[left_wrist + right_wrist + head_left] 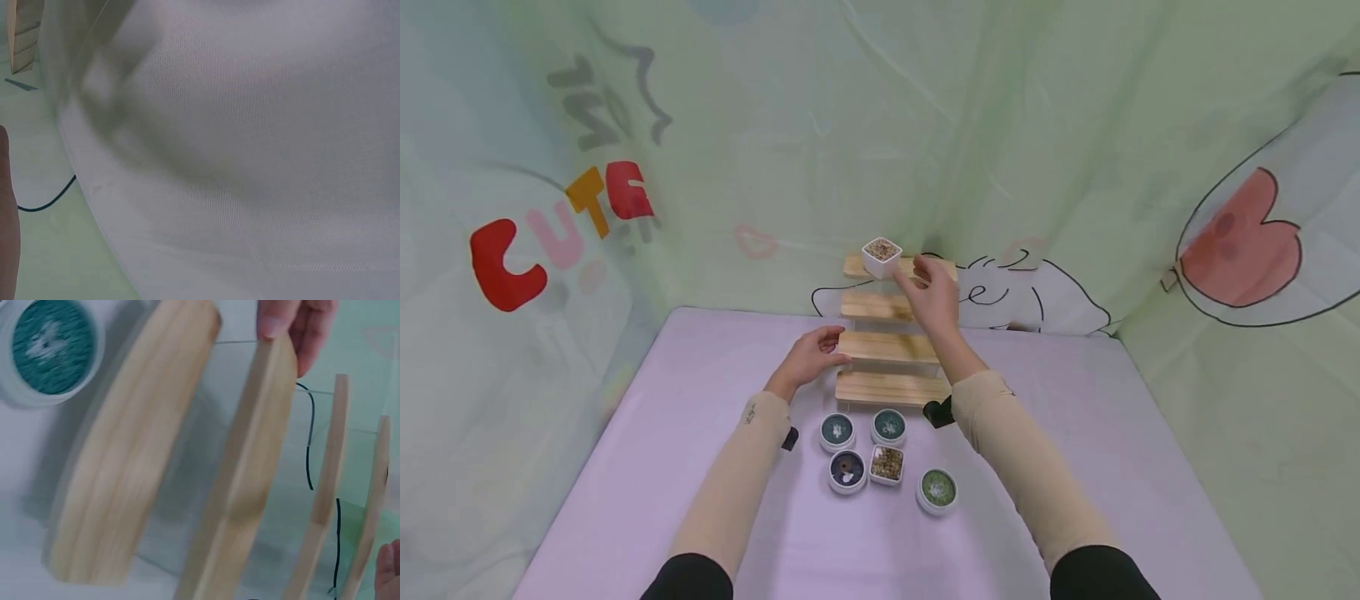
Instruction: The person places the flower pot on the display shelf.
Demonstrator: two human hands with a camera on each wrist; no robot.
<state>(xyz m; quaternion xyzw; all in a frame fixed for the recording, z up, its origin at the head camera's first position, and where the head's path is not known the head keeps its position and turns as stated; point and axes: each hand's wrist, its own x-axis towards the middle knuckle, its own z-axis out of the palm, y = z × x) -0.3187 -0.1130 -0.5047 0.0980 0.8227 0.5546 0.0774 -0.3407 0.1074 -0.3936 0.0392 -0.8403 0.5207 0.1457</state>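
Note:
A four-tier wooden display stand (891, 347) with clear side supports stands towards the back of the table. My left hand (808, 360) grips the left end of its second-lowest board, thumb at the front edge and fingers behind, as the right wrist view shows. On the top board's left end sits a small white square pot (881, 257) filled with tan granules. Beside it is my right hand (934, 296), thumb at or very near the pot's lower right side, the other fingers apart from it. Whether the thumb touches the pot I cannot tell.
In front of the stand are round white pots with dark teal (837, 431), teal (889, 425), dark (847, 471) and green (937, 490) tops, plus a square pot of brown granules (887, 464). A printed curtain (790, 167) hangs behind the lilac table (715, 467).

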